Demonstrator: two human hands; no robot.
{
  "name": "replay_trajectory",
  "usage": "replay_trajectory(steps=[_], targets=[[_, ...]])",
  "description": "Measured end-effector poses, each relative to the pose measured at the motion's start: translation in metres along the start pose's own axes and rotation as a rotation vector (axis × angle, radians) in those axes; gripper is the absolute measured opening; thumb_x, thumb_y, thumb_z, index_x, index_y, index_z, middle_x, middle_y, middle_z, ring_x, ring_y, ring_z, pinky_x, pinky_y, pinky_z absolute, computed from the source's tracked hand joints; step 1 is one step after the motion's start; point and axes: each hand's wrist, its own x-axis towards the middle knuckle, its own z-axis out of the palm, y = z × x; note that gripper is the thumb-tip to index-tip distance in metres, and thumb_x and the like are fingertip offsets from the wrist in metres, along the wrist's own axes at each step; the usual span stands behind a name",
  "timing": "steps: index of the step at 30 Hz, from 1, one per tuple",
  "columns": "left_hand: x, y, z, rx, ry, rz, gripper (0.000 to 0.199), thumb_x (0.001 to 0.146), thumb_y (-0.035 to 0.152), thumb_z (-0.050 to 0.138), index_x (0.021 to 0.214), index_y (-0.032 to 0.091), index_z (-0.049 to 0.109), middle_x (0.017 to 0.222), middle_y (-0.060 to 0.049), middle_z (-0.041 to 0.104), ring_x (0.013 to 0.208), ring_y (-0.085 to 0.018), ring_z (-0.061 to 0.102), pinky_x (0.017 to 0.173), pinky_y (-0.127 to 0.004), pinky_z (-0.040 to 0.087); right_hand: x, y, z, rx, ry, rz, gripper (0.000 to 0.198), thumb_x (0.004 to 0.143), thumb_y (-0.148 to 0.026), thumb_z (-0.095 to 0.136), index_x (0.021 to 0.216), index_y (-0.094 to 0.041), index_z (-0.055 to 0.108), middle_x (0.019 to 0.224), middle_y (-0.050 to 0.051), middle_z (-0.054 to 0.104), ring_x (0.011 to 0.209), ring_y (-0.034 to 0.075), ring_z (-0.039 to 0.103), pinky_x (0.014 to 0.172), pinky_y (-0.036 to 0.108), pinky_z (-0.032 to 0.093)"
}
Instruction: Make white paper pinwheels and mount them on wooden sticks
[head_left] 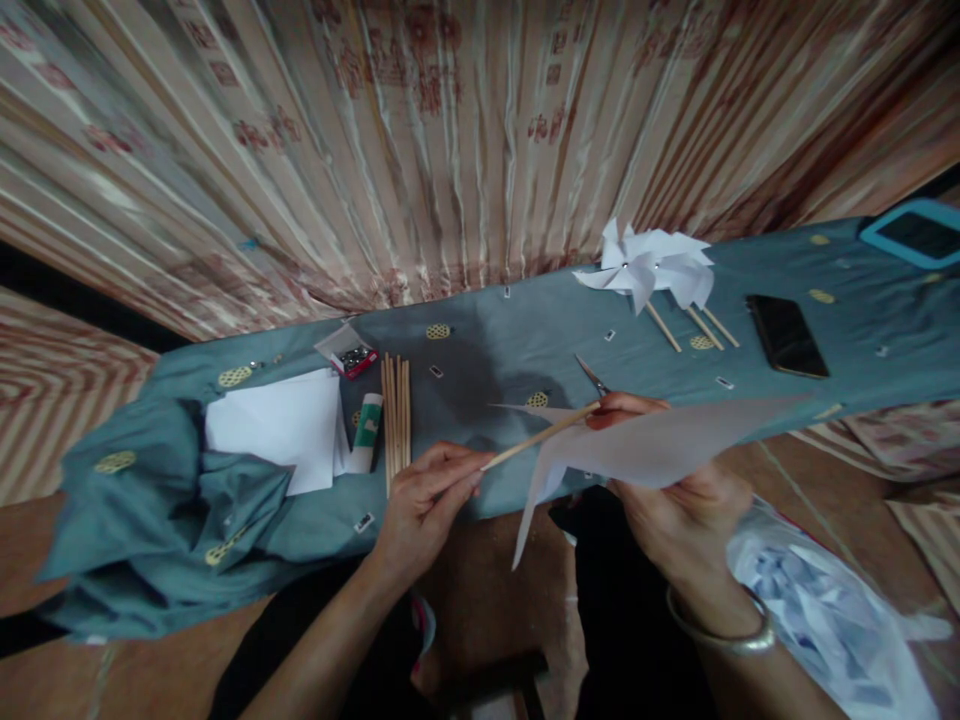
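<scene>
My left hand pinches the near end of a thin wooden stick, which slants up to the right. A folded white paper pinwheel, its points spreading outward, sits at the stick's far end. My right hand grips that paper from below, with some fingers showing above its edge at the stick's tip. Whatever joins paper and stick is hidden by the fingers. Just beyond the right fingers, scissors lie on the cloth with their blades showing.
On the cloth-covered table at left are white paper sheets, a glue stick, several wooden sticks and a pin box. Finished pinwheels, a phone and a blue-framed tablet lie right. A scrap bag stands below.
</scene>
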Motion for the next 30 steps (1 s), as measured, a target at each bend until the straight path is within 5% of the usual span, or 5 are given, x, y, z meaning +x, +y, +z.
replay_trajectory(steps=[8, 15, 30], targets=[[-0.001, 0.003, -0.005, 0.161, 0.024, 0.171, 0.03, 0.087, 0.008, 0.058, 0.11, 0.023, 0.071, 0.091, -0.003, 0.07, 0.076, -0.009, 0.065, 0.065, -0.017, 0.051, 0.004, 0.004, 0.004, 0.108, 0.042, 0.303, 0.017, 0.075, -0.024, 0.075, 0.092, -0.027, 0.076, 0.088, 0.0, 0.076, 0.084, 0.021, 0.069, 0.078, 0.034, 0.054], [-0.006, 0.0, 0.0, 0.242, 0.021, 0.163, 0.027, 0.09, 0.011, 0.055, 0.111, 0.019, 0.07, 0.091, -0.004, 0.07, 0.08, -0.01, 0.066, 0.068, -0.018, 0.053, 0.01, 0.02, 0.01, 0.215, -0.059, 0.542, 0.02, 0.072, -0.038, 0.078, 0.086, -0.025, 0.076, 0.067, -0.002, 0.07, 0.055, 0.013, 0.057, 0.053, 0.026, 0.046], [-0.009, -0.013, 0.001, 0.265, 0.009, 0.101, 0.026, 0.092, 0.015, 0.053, 0.11, 0.018, 0.07, 0.092, -0.005, 0.07, 0.081, -0.012, 0.066, 0.071, -0.021, 0.054, 0.02, 0.027, 0.02, 0.368, -0.089, 0.714, 0.031, 0.056, -0.042, 0.086, 0.075, -0.021, 0.073, 0.066, -0.002, 0.072, 0.056, 0.013, 0.059, 0.056, 0.026, 0.045]])
